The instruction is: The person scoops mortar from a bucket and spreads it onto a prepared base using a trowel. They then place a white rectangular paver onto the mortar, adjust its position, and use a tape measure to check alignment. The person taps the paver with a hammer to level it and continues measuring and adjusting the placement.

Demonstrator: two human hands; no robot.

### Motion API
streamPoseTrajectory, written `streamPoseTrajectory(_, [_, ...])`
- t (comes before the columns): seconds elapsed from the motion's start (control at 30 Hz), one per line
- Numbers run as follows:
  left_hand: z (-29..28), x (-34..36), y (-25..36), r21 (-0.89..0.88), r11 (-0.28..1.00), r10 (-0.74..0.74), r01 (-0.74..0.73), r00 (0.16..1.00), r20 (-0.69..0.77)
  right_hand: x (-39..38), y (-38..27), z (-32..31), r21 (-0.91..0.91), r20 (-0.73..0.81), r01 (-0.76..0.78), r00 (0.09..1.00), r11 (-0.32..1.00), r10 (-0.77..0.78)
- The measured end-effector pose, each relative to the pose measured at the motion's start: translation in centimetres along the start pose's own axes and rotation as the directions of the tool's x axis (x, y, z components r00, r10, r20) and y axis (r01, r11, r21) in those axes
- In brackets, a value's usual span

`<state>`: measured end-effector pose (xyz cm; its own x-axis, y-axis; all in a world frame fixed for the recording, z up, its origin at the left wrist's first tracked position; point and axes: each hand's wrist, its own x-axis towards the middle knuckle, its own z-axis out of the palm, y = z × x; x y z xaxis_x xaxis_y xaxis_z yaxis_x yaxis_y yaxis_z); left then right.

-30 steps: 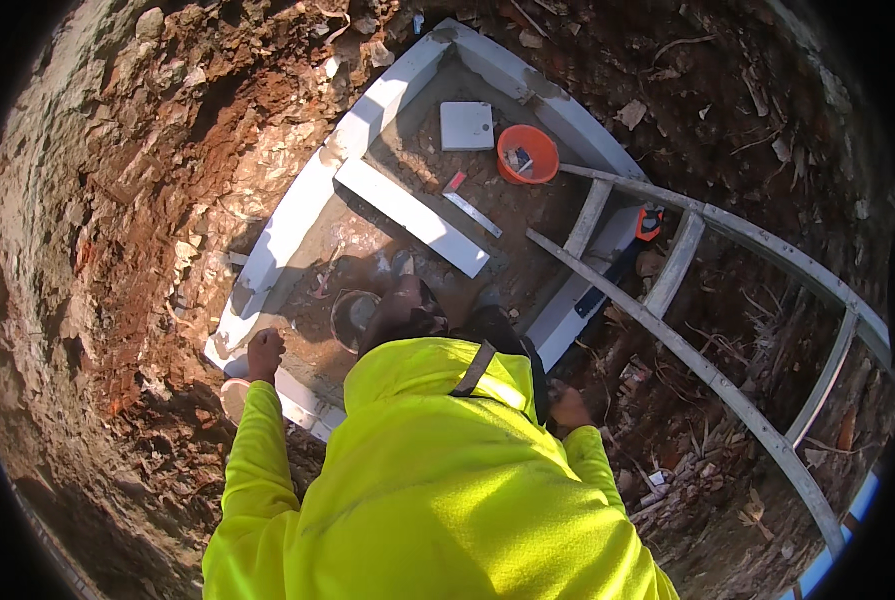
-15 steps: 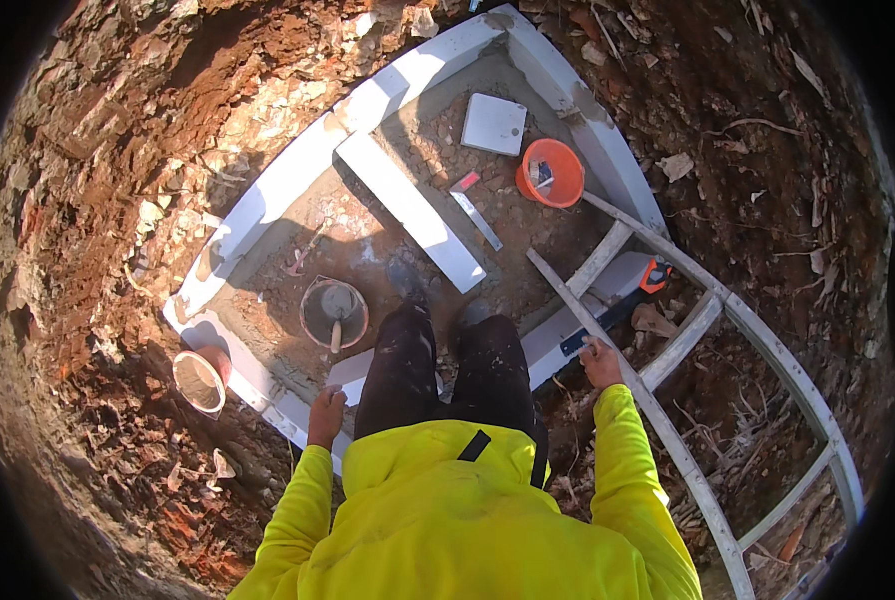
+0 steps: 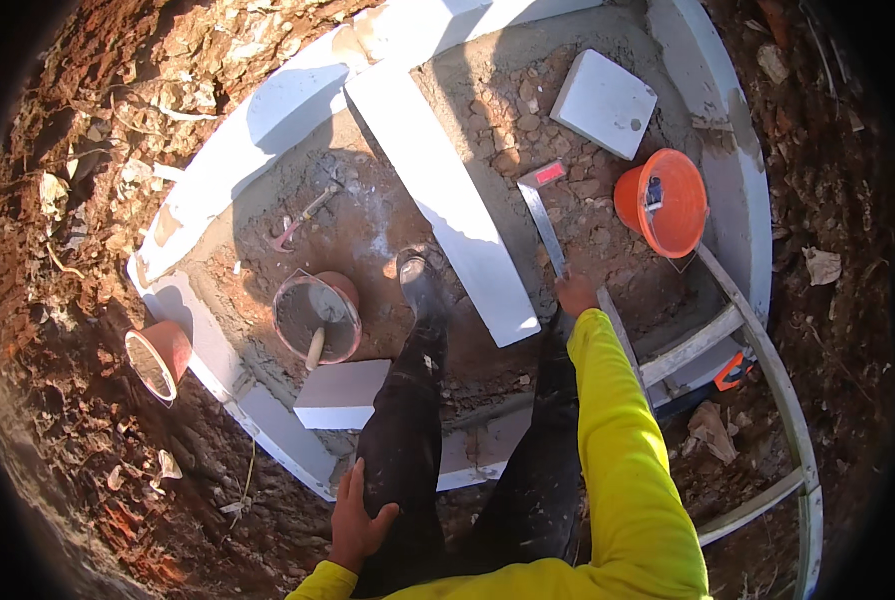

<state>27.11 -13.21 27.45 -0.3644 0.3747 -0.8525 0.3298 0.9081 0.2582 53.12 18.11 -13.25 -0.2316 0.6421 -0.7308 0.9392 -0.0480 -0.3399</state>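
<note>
My right hand [image 3: 577,292] reaches down between the lower end of a metal square [image 3: 542,222] with a red handle and the ladder rail [image 3: 622,340]; its fingers are curled, their grip unclear. My left hand [image 3: 359,518] rests with fingers apart on my left thigh [image 3: 392,450]. A long white block [image 3: 437,210] lies across the bed inside a low white block wall [image 3: 182,335]. Left of my legs are a mortar bucket [image 3: 332,310] with a trowel handle, a small block [image 3: 337,395] and a hammer [image 3: 292,225].
An orange bucket [image 3: 662,200] holding small items and a square white slab [image 3: 602,100] are at the upper right. An orange-handled saw [image 3: 732,370] lies beside the ladder. A reddish bucket [image 3: 157,362] stands outside the wall at left, amid rough earth and roots [image 3: 87,230].
My view has dipped closer to the enclosure. My right hand has moved forward and up to beside the square's end. My left hand has come onto my thigh with fingers spread.
</note>
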Motion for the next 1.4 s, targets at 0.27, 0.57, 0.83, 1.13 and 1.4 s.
streamPoseTrajectory(0.27, [4.5,-0.5,1.1,0.099,0.989,-0.107,0.110,0.993,-0.044,12.8,0.6,6.3,-0.042,-0.106,-0.033,0.994,0.999,0.028])
streamPoseTrajectory(0.57, [5.4,-1.2,2.1,0.063,0.993,-0.096,0.099,0.994,-0.059,8.4,1.1,4.2,0.390,-0.204,0.124,0.978,0.912,-0.046])
streamPoseTrajectory(0.83, [5.3,14.1,12.0,-0.692,0.679,0.177,-0.245,0.970,-0.169,-16.5,-11.4,-9.8,0.716,0.095,0.032,0.985,0.698,-0.142])
streamPoseTrajectory(1.13, [-2.9,18.5,22.1,-0.891,0.131,0.053,-0.436,0.900,-0.432,-23.8,-23.1,-19.3,0.584,-0.028,0.273,0.948,0.765,-0.316])
streamPoseTrajectory(1.4, [-3.9,20.3,20.2,-0.600,0.315,0.658,-0.735,0.625,-0.420,-26.8,-32.8,-18.6,0.825,0.543,-0.558,0.738,0.090,-0.402])
